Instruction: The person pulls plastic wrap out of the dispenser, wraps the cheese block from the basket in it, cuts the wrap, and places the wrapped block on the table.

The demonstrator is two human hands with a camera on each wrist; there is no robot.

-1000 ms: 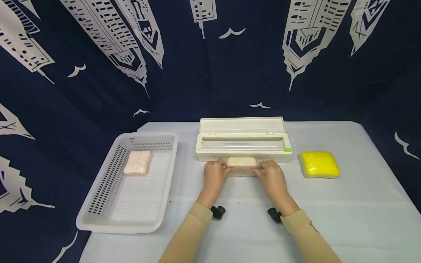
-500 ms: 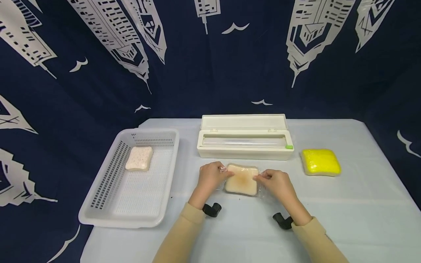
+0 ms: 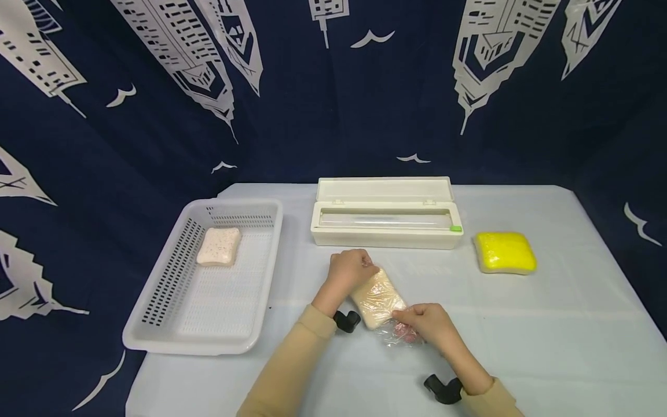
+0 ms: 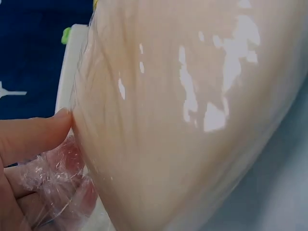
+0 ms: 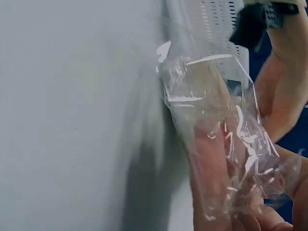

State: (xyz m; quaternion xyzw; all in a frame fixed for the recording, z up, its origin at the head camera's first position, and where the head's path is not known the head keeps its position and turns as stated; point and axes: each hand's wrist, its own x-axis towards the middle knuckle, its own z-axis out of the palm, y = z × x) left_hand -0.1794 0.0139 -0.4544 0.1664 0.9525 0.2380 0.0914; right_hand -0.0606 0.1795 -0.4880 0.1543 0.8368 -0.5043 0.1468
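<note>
Between left hand (image 3: pixel 348 272) and right hand (image 3: pixel 427 325): pale cream, square, bread-like slab (image 3: pixel 377 300) in shiny clear plastic film (image 3: pixel 387 336), turned diagonally above or on white cloth-covered worktop (image 3: pixel 547 347). Contact with worktop: can't tell. Pinched at far corner by left hand, thumb (image 4: pixel 33 137) against slab edge, fingers (image 4: pixel 70 159) curled under crumpled film. Gripped at near right side by right hand, thumb and fingers nearly closed on loose film, pinkish skin showing through.

Well left of left hand: white perforated plastic basket (image 3: pixel 177 346), with pale, speckled, square slab (image 3: pixel 219 247) in its far part. Beyond both hands: off-white oblong dispenser box (image 3: pixel 383 239), lid (image 3: pixel 383 190) tipped up, clear cylinder (image 3: pixel 385 220) inside, small green tab (image 3: pixel 455 229) at right end. Right of and farther than right hand: bright yellow, glossy, rounded-square block (image 3: pixel 504 253), well apart from it. Behind everything: navy fabric backdrop (image 3: pixel 396 110) with white buildings and birds.
</note>
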